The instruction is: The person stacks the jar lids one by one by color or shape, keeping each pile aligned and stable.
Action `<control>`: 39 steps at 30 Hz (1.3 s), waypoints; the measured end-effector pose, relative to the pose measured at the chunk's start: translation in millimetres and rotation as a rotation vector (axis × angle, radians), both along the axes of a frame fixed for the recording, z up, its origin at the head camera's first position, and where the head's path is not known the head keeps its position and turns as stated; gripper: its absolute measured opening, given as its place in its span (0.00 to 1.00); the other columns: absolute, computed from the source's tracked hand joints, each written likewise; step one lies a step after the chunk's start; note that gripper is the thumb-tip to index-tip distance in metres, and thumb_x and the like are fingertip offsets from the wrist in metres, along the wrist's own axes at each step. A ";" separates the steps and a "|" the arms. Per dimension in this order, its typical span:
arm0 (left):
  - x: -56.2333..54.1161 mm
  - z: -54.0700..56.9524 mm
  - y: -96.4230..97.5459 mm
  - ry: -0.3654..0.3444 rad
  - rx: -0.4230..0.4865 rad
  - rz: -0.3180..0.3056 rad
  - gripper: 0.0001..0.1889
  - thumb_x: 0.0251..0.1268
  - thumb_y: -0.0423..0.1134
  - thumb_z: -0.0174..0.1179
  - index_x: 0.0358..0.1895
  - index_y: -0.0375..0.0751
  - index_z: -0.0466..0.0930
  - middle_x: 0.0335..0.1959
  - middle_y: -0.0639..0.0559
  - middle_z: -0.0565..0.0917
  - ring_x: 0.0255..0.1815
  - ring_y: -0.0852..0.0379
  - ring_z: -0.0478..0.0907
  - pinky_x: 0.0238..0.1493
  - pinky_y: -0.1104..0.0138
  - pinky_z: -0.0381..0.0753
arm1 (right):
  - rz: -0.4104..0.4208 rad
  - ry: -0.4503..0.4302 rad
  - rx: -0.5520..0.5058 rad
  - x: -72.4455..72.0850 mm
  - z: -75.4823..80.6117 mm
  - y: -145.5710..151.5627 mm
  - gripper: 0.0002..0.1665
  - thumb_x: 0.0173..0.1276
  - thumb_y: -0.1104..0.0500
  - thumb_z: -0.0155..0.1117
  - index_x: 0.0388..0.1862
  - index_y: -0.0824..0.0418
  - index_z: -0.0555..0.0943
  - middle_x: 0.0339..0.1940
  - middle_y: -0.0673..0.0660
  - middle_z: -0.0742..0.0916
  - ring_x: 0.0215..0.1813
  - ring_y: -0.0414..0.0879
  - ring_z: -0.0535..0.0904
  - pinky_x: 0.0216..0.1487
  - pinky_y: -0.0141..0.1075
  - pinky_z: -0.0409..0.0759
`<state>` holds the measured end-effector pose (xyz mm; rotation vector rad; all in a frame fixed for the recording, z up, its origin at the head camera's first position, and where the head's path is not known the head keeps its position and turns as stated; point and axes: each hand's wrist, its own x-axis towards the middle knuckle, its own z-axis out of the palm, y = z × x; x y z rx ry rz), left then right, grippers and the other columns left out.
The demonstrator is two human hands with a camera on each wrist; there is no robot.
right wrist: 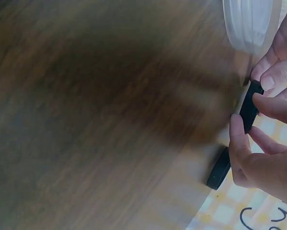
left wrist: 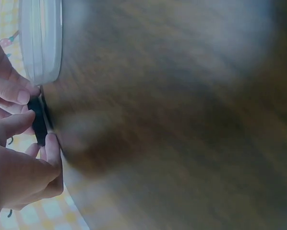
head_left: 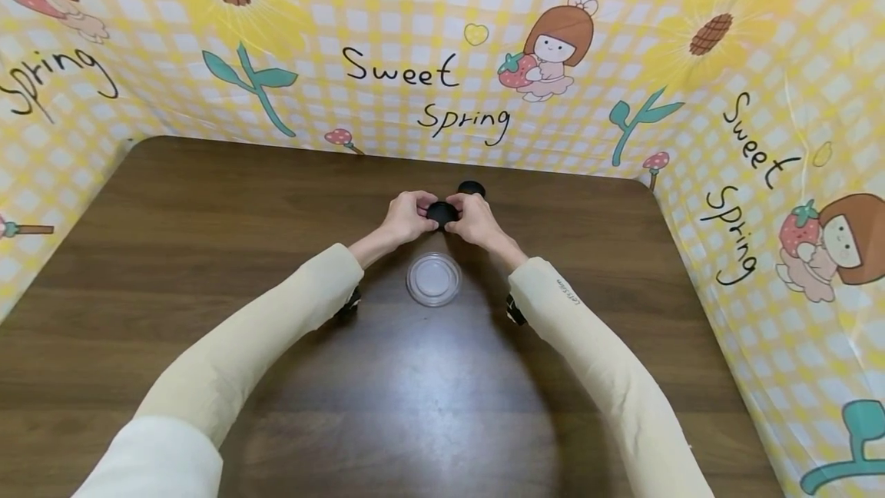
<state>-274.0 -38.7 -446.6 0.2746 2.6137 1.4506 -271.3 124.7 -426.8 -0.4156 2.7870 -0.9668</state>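
Note:
Near the far side of the table, both hands hold one black round disc, thick-edged and lid-like. My left hand pinches its left side between thumb and fingers, while my right hand grips the opposite side the same way. The disc's dark rim shows between the fingertips in the right wrist view. Whether it touches the table I cannot tell. A second black disc lies just behind the right hand, partly hidden by it. On the near side of the hands stands a clear round plastic container.
The brown wood-grain table has rounded far corners. Yellow checked cloth printed with flowers and lettering hangs behind it and along both sides. The container's wall stands close to the hands.

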 end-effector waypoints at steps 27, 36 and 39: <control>-4.0 3.7 1.6 0.067 -0.136 -0.095 0.24 0.56 0.26 0.66 0.58 0.27 0.75 0.50 0.35 0.80 0.51 0.44 0.76 0.53 0.61 0.77 | -0.003 -0.033 -0.034 -5.4 -4.0 2.7 0.28 0.60 0.69 0.69 0.61 0.70 0.76 0.54 0.67 0.83 0.55 0.55 0.80 0.58 0.43 0.76; -1.3 8.8 -3.4 0.074 -0.141 -0.093 0.24 0.57 0.29 0.67 0.58 0.28 0.75 0.48 0.34 0.79 0.50 0.43 0.77 0.54 0.58 0.75 | 0.039 -0.012 -0.073 -1.3 -0.6 10.6 0.29 0.60 0.69 0.68 0.62 0.71 0.74 0.53 0.70 0.82 0.54 0.57 0.79 0.56 0.44 0.76; -3.1 9.9 -6.1 0.072 -0.144 -0.084 0.22 0.61 0.31 0.65 0.58 0.28 0.75 0.48 0.34 0.79 0.50 0.43 0.77 0.54 0.57 0.74 | 0.032 -0.020 -0.102 0.9 0.9 17.9 0.29 0.62 0.68 0.67 0.63 0.71 0.74 0.53 0.70 0.81 0.54 0.58 0.79 0.55 0.45 0.77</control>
